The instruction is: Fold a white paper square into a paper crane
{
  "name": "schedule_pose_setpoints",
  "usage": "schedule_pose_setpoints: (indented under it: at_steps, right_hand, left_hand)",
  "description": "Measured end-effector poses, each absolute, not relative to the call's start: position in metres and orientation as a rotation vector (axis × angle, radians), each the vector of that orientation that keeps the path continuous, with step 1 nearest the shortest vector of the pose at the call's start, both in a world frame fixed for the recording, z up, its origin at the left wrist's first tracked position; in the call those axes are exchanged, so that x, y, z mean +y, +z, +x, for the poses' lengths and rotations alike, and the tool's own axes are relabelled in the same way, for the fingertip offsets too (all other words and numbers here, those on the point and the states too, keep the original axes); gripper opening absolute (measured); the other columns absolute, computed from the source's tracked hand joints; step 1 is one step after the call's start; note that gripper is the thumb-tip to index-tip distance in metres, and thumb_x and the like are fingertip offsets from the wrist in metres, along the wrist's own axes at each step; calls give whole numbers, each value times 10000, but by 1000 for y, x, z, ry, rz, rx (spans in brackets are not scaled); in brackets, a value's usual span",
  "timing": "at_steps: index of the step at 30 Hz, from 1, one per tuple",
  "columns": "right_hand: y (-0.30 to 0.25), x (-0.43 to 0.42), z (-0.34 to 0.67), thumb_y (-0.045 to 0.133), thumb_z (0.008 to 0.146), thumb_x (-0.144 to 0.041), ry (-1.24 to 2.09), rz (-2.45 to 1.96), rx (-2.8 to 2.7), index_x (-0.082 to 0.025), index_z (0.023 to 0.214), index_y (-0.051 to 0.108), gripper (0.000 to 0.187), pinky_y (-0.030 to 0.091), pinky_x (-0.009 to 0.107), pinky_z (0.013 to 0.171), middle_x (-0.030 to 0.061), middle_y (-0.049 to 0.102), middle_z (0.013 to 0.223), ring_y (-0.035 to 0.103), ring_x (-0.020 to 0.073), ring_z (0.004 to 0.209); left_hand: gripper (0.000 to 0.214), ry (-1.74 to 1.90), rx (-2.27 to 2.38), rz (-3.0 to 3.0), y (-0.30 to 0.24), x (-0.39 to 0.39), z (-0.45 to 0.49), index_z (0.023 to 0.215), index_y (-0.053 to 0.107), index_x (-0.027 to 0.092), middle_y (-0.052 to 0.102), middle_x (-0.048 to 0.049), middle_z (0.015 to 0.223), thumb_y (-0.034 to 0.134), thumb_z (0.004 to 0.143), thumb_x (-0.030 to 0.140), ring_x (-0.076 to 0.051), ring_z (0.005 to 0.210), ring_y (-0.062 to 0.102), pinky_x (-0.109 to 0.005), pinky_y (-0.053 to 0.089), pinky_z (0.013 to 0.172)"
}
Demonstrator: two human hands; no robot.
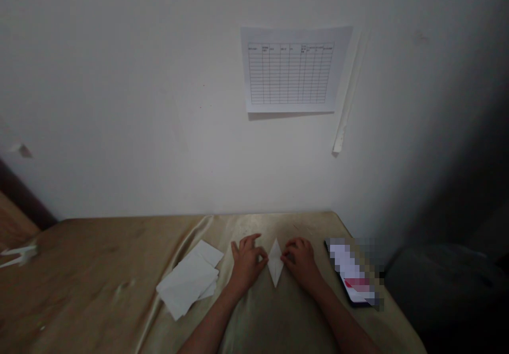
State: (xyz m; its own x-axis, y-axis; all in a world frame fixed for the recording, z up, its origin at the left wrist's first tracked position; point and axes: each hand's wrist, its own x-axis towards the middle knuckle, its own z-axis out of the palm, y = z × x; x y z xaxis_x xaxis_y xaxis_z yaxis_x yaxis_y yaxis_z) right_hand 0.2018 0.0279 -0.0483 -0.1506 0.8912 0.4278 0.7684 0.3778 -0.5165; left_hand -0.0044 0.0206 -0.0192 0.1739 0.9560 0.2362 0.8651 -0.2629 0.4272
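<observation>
A small white piece of folded paper (pixel 275 264), shaped like a narrow diamond, lies on the cloth-covered table between my hands, its points toward and away from me. My left hand (pixel 248 261) pinches its left corner between thumb and index finger, with the other fingers raised. At the right corner, the thumb and finger of my right hand (pixel 300 258) are closed on the paper, its other fingers curled. A crease runs down the middle of the diamond. Left of my left hand rests a loose stack of white paper sheets (pixel 191 280).
A phone (pixel 353 274) with a lit, blurred screen lies at the table's right edge. The shiny tan tablecloth (pixel 99 290) has folds at the left. A printed table sheet (pixel 294 73) hangs on the wall behind. White scissors-like handles (pixel 19 253) show at far left.
</observation>
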Motion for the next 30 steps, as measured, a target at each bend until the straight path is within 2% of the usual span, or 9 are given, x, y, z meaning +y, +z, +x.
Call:
schedule_pose_setpoints:
  at_steps: [5,11,15,22,30]
  right_hand:
    - [-48,26,199,680,824,-280,173,-1458,-2009,-264,846,681,27,343,480,993,69,637,1042,503,290,1079]
    - [-47,25,196,664,831,-281,116,-1468,-2009,-264,906,649,79,334,496,1007,67,623,1025,506,285,1075]
    - [-42,23,197,688,824,-284,105,-1433,-2024,-296,863,688,41,303,522,1028,56,628,1034,494,292,1097]
    - [-37,21,199,728,798,-303,149,-1446,-2018,-316,834,729,38,312,509,999,52,640,1025,493,294,1087]
    - [-34,17,202,745,764,-318,195,-1472,-2089,-357,936,717,178,244,560,1056,42,617,1088,458,313,1182]
  left_hand:
    - [206,727,1801,2229,-19,20,-5,926,702,316,492,-5,1440,723,760,196,-298,1348,374,-708,89,1117]
    - [186,674,1767,2243,-18,21,-7,865,763,392,444,45,1494,757,752,245,-322,1357,347,-727,39,1104]
    - [149,632,1775,2204,-15,21,-8,827,776,417,453,63,1495,767,746,292,-343,1349,358,-756,26,1086]
    - [142,620,1768,2215,-13,18,-8,837,773,399,461,57,1495,771,735,300,-353,1359,348,-771,17,1076]
    - [264,519,1730,2252,-14,16,-10,923,742,394,407,37,1533,820,674,356,-373,1406,299,-789,1,1064]
